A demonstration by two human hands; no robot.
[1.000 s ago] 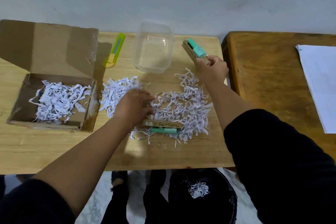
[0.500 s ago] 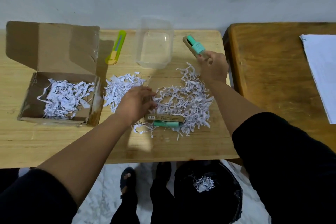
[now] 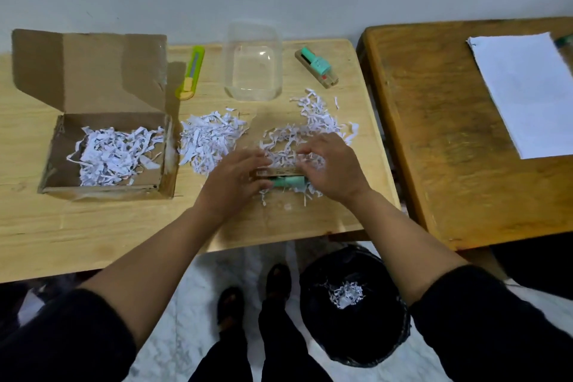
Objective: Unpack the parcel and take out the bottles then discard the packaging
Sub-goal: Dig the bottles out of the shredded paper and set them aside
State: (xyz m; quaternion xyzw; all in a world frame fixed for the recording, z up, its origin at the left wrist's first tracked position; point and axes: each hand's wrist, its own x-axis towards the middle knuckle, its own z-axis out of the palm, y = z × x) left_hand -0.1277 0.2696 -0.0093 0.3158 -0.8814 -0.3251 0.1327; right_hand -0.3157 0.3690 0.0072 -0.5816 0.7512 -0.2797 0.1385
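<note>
Both hands sit low over the shred pile in the middle of the table. Left hand [image 3: 235,174] reaches in from the left, fingers loosely bent, tips at the end of a flat brown card [image 3: 277,171] and the teal bottle [image 3: 288,181] lying just in front of it. Right hand [image 3: 333,166] comes from the other side, fingers spread and curved over the shreds [image 3: 297,139]; motion blur hides whether either hand has actually closed on the bottle, so I cannot tell the grip.

To do this step well, I would pinch the bottle and card at both ends, lift them straight up, and shake so the paper strips fall back on the pile, not onto the floor.

1 bottle [image 3: 316,67] is already set aside near the far right corner, on its card, well apart from the pile. Between it and a yellow-green cutter [image 3: 190,74] stands a clear tub [image 3: 252,65]. A second heap of shreds [image 3: 210,136] lies just beside the open box [image 3: 108,152], which holds more filler.

The light wood table [image 3: 93,226] stands against a pale wall, with a darker table [image 3: 465,149] carrying a white sheet [image 3: 527,87] to its right. Below, a black bin [image 3: 353,307] on the marbled floor holds some shreds.
</note>
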